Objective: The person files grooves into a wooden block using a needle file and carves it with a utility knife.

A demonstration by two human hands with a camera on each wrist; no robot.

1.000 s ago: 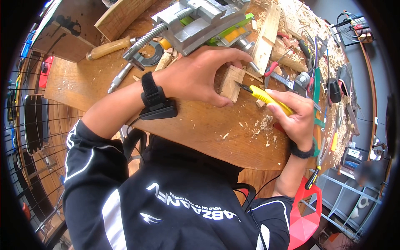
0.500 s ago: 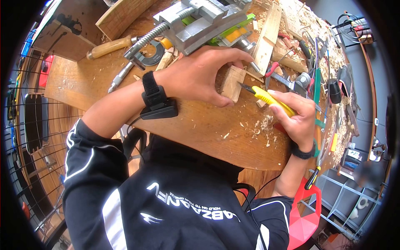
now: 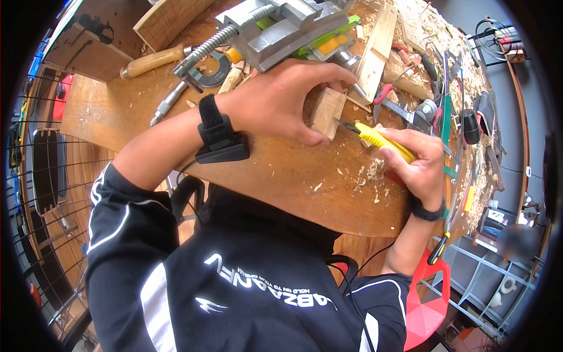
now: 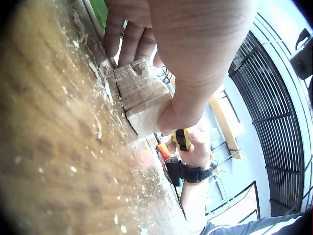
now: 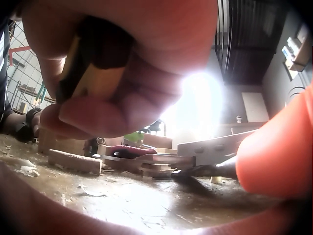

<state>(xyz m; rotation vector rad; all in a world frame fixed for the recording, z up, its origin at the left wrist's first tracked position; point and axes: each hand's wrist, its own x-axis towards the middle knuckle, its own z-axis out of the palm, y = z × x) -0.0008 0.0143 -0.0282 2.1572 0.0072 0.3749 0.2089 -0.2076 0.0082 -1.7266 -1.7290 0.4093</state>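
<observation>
A small pale wooden block (image 3: 328, 111) stands on the brown workbench, held by the left hand (image 3: 278, 102) with the thumb on its near end and the fingers at its far end. In the left wrist view a rounded notch shows in the top of the block (image 4: 146, 100). A yellow utility knife (image 3: 381, 142) is gripped in the right hand (image 3: 419, 167), its dark blade pointing left, tip at the block's right side. In the right wrist view the curled fingers (image 5: 93, 115) wrap the knife and hide much of it.
A metal vise (image 3: 281, 44) stands just beyond the left hand. Left of it lie a wooden-handled tool (image 3: 155, 63) and a micrometer (image 3: 170, 105). Wood strips (image 3: 375, 56), a caliper (image 3: 404, 114) and heaped shavings (image 3: 375, 170) spread over the right side.
The knife's tip has shifted slightly along the block's right side, toward the person. The left hand keeps its hold on the block, and the head view has tilted a little.
</observation>
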